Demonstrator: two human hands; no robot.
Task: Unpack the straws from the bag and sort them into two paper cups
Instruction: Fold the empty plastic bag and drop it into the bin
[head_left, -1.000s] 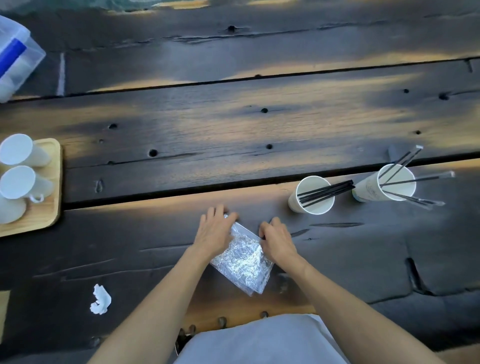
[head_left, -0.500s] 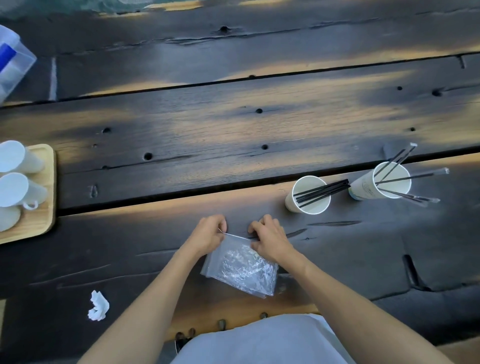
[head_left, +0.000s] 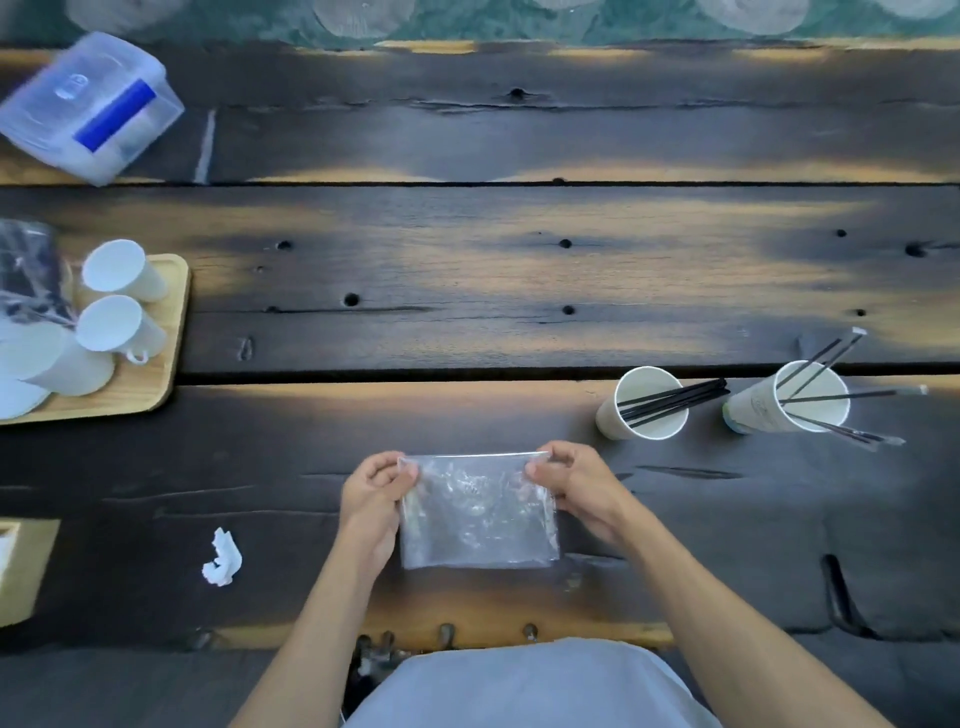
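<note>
Both hands have squared the clear bag (head_left: 478, 514) up since a moment ago, the left hand (head_left: 375, 496) and right hand (head_left: 574, 486) each pinching a top corner above the bench (head_left: 467, 286). Black straws already stand in the left cup (head_left: 644, 405) and right cup (head_left: 795, 402); the bag looks empty, so sorting seems finished.
</note>
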